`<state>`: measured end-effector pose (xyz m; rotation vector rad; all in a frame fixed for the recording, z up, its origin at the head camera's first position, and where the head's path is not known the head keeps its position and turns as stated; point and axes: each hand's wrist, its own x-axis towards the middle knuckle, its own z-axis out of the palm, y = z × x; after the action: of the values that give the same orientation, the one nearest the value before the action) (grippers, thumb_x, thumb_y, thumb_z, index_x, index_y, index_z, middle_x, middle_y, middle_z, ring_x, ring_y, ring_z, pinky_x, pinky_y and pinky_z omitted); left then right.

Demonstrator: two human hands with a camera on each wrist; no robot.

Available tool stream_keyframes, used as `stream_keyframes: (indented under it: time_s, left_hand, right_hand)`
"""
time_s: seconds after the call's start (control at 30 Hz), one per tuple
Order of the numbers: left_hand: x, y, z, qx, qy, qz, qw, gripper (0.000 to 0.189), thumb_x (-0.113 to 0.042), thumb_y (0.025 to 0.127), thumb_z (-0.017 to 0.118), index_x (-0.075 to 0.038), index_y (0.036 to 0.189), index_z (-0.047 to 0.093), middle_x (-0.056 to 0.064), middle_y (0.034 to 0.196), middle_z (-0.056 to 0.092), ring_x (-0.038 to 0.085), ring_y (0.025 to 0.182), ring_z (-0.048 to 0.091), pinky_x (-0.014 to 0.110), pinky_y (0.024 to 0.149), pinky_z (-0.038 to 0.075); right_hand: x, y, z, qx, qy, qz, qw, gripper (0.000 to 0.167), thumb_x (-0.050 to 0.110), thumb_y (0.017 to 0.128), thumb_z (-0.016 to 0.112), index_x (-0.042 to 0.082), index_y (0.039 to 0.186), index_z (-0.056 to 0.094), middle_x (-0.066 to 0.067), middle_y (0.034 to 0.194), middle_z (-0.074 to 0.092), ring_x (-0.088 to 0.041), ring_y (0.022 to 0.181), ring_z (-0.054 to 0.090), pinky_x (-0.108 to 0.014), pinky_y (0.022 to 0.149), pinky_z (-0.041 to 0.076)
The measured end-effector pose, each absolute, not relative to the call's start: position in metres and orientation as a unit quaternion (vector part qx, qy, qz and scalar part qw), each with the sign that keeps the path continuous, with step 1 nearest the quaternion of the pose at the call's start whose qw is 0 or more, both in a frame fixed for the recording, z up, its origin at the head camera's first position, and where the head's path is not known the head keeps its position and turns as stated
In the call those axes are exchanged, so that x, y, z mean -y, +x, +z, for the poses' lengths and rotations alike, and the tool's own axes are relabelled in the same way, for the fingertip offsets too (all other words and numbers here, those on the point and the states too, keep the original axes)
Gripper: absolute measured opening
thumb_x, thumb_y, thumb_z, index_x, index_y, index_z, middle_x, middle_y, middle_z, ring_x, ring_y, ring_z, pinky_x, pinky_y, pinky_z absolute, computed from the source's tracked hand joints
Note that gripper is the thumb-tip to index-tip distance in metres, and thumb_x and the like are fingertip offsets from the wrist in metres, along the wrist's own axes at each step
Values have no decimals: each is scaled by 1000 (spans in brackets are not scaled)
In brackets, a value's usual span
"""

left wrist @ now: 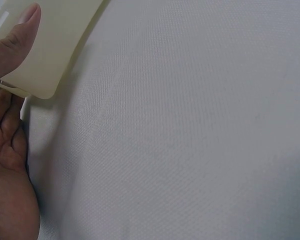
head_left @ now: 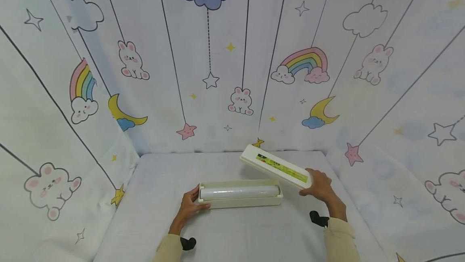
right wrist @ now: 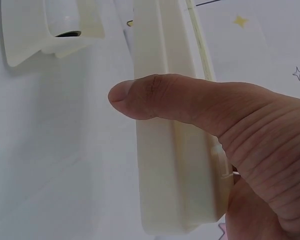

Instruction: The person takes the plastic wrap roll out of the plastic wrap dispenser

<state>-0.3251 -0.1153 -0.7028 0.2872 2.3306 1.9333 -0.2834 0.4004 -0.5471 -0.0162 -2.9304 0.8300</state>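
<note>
Open box [head_left: 243,204] sits at lower centre of the head view, flat on the white-covered table [head_left: 236,237], long side roughly across the frame. White roll [head_left: 239,192] is seated lengthwise inside. Lid [head_left: 269,168] is off, right of centre, canted with its far end toward upper left; green-yellow label [head_left: 285,169] faces up.

Box's left end is clamped by the left hand [head_left: 189,204], thumb along the near wall, presumably so the base can't skid. Lid's lower-right end is gripped by the right hand [head_left: 319,185]; end grip probably chosen so the label and the box mouth are left uncovered. Roll is touched by neither hand.

View differences: in the left wrist view, thumb is seen flat on the box wall at upper left, beside a pale slot [left wrist: 1,20]; fingers are tucked at the box end. Roll isn't shown there. In the right wrist view, the lid's stepped side is exposed at centre with the thumb laid across it; the roll's dark end opening [right wrist: 68,34] is visible at upper left, hidden in the head view. Label text is too small to read.
</note>
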Motion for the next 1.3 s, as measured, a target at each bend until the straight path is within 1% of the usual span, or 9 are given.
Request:
stream_keyframes:
  time_s: [0.27, 0.53, 0.7, 0.8, 0.97, 1.03, 1.17, 1.23, 1.3]
  left_hand:
    - [115, -325, -701, -761, 87, 640, 55, 105, -5, 78, 98, 6, 165, 39, 24, 168, 46, 45, 158, 46, 52, 134, 34]
    - [115, -324, -700, -767, 102, 632, 49, 105, -6, 80, 98, 7, 165, 38, 26, 167, 47, 48, 156, 46, 51, 132, 36]
    - [117, -325, -702, -765, 112, 633, 36, 104, -6, 79, 98, 9, 163, 39, 29, 165, 48, 50, 154, 48, 29, 129, 43]
    - [116, -326, -704, -760, 106, 639, 42, 104, -5, 79, 98, 8, 163, 40, 27, 165, 48, 48, 155, 48, 20, 126, 42]
    - [116, -326, -705, -758, 99, 643, 48, 105, -5, 78, 98, 8, 164, 39, 26, 167, 47, 46, 156, 47, 43, 133, 39]
    - [116, -327, -705, -762, 106, 638, 39, 105, -5, 78, 99, 10, 163, 40, 29, 166, 47, 48, 155, 47, 43, 132, 40]
    - [116, -327, -707, -770, 111, 628, 24, 104, -7, 77, 100, 10, 161, 41, 30, 163, 49, 50, 152, 51, 22, 125, 46]
    - [116, -327, -706, -771, 112, 626, 26, 104, -7, 77, 99, 10, 162, 41, 30, 164, 49, 50, 152, 50, 25, 126, 46]
    - [115, -326, -704, -767, 105, 631, 37, 104, -7, 78, 99, 9, 163, 40, 28, 166, 48, 48, 154, 48, 35, 130, 43]
  right_hand:
    - [-403, -280, -547, 961, -7, 272, 53, 80, 15, 61, 103, -1, 132, 69, -20, 116, 77, -34, 99, 59, -47, 82, 36]
    - [-402, -277, -545, 961, -14, 269, 52, 81, 16, 61, 103, 0, 133, 68, -19, 116, 76, -34, 101, 59, -49, 82, 38]
    - [-404, -278, -548, 959, -14, 277, 48, 82, 19, 63, 103, -1, 135, 68, -20, 117, 76, -34, 102, 60, -48, 84, 37]
    - [-405, -279, -549, 960, -21, 274, 44, 84, 20, 63, 103, -1, 136, 67, -20, 117, 76, -35, 103, 60, -52, 85, 39]
    - [-406, -276, -549, 961, -30, 271, 40, 83, 17, 63, 103, -1, 136, 67, -20, 117, 76, -35, 103, 60, -54, 86, 40]
    - [-406, -274, -548, 960, -33, 274, 42, 83, 16, 63, 103, -1, 136, 67, -20, 118, 76, -36, 104, 60, -55, 86, 40]
    - [-409, -271, -551, 958, -34, 279, 53, 83, 14, 62, 102, -2, 135, 67, -22, 117, 76, -38, 103, 59, -57, 87, 40]
    - [-410, -270, -551, 958, -32, 280, 59, 83, 14, 62, 101, -2, 135, 66, -23, 117, 75, -38, 103, 59, -57, 87, 40]
    - [-411, -269, -553, 957, -28, 282, 65, 82, 14, 61, 101, -3, 134, 67, -23, 116, 75, -38, 101, 59, -57, 86, 39]
